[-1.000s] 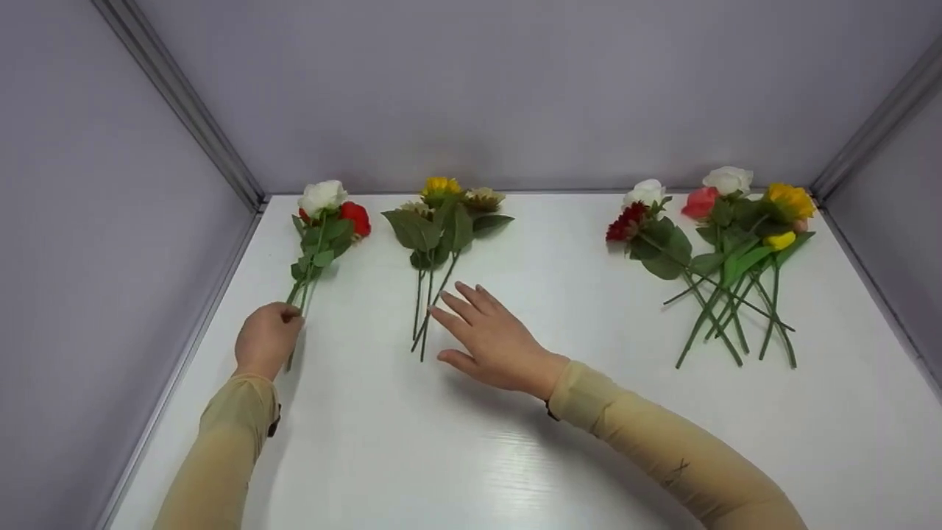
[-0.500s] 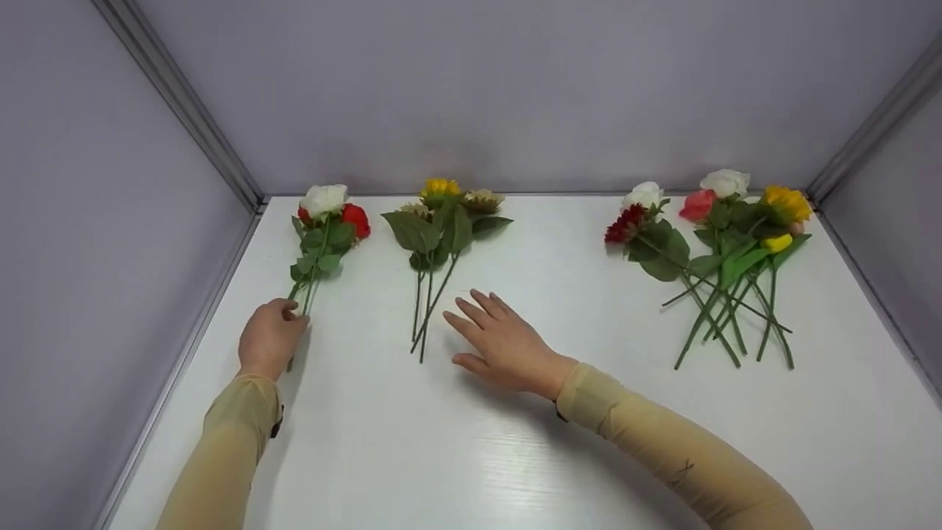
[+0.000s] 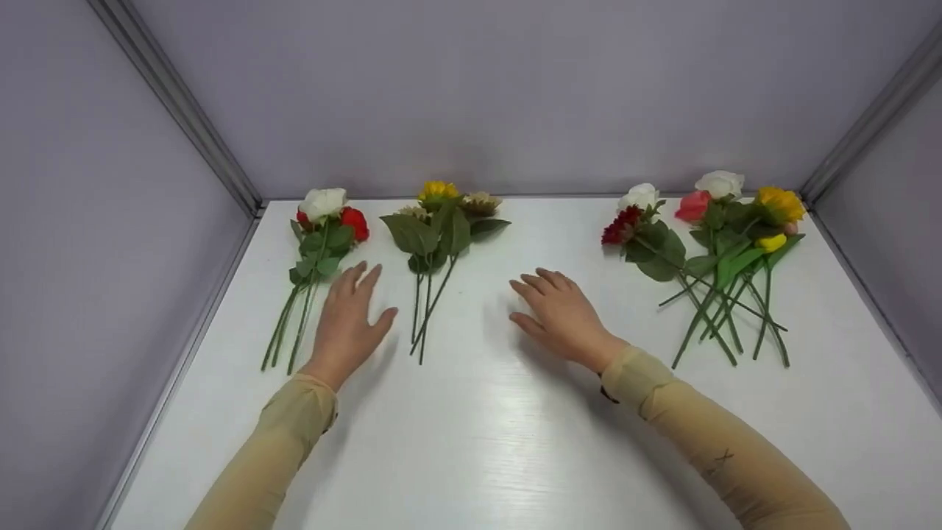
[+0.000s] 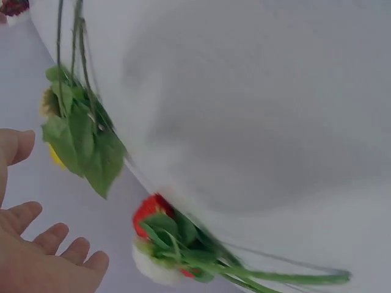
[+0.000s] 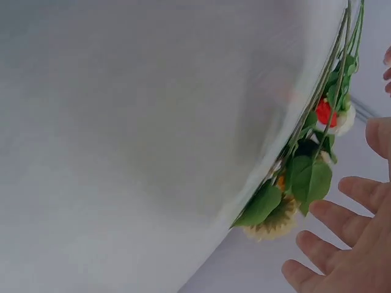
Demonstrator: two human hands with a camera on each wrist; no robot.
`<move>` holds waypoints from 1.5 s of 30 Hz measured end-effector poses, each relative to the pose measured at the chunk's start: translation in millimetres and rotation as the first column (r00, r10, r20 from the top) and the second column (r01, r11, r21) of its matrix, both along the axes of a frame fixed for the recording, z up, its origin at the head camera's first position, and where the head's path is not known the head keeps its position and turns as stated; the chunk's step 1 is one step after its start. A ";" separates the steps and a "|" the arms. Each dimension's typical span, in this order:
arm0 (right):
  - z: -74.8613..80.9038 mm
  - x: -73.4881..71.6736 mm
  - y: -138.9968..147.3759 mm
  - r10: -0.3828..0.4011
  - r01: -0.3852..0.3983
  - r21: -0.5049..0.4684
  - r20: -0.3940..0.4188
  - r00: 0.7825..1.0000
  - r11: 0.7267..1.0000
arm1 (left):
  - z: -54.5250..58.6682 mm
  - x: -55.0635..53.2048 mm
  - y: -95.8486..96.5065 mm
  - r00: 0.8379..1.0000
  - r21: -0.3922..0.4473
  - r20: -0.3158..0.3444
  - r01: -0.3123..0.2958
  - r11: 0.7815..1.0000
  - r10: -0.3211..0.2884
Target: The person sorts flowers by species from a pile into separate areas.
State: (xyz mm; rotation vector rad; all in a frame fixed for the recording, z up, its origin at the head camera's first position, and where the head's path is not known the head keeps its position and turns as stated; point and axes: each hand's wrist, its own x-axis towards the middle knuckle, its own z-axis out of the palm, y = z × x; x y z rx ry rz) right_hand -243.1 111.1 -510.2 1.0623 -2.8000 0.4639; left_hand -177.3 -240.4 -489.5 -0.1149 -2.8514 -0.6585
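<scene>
Your left hand is held open at the left of centre in the head view, fingers straight, thumb out to the side, with nothing in its hold. Your right hand is open too, just right of centre, its fingers loosely spread and likewise holding nothing. Just beside your left hand, on its left side, the left bunch lies on the counter, a white flower and a red flower toward the upper left of the frame, its stems running down to the lower left. Between your two hands, a little higher in the frame, you have the middle bunch, with a yellow flower, beige blooms and broad leaves, its stems crossing near the bottom. Well apart at the right of the frame lies the right pile, where a dark red flower, a pink flower, white flowers and yellow ones sit over crossed green stems. Both wrist views show your fingers apart from the blooms. Pale yellowish sleeves cover your forearms.
</scene>
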 end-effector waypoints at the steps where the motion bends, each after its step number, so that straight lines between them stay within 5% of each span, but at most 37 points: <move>1: 0.2 -4.3 7.8 -0.025 0.025 -0.024 -0.003 1.000 0.999 | 1.0 -0.1 11.1 0.999 -0.025 0.004 0.035 0.999 -0.035; 5: 2.4 -21.8 45.0 -0.123 0.120 -0.125 -0.015 0.992 0.985 | 4.7 1.9 54.9 0.982 -0.112 0.026 0.191 0.975 -0.189; 9: 5.8 -37.7 88.3 -0.227 0.220 -0.173 -0.019 0.974 0.960 | 2.9 4.6 96.6 0.935 -0.185 0.038 0.354 0.917 -0.353; 15: 17.3 -51.2 152.1 -0.339 0.338 -0.149 0.018 0.941 0.929 | -6.4 6.2 162.6 0.836 -0.315 0.080 0.538 0.782 -0.543; 21: 25.7 -56.1 201.2 -0.409 0.426 -0.078 0.171 0.896 0.901 | -10.6 8.4 232.5 0.744 -0.413 0.165 0.648 0.640 -0.647; 27: 26.6 -61.2 226.0 -0.449 0.469 -0.015 0.266 0.853 0.883 | -15.0 10.9 289.2 0.689 -0.502 0.207 0.684 0.529 -0.695; 32: 28.2 -63.2 228.1 -0.452 0.469 0.012 0.286 0.845 0.883 | -22.5 16.8 317.9 0.665 -0.518 0.205 0.697 0.497 -0.718; 45: 21.0 -73.7 217.3 -0.458 0.461 0.055 0.271 0.847 0.885 | -25.3 22.2 321.6 0.669 -0.496 0.206 0.701 0.513 -0.714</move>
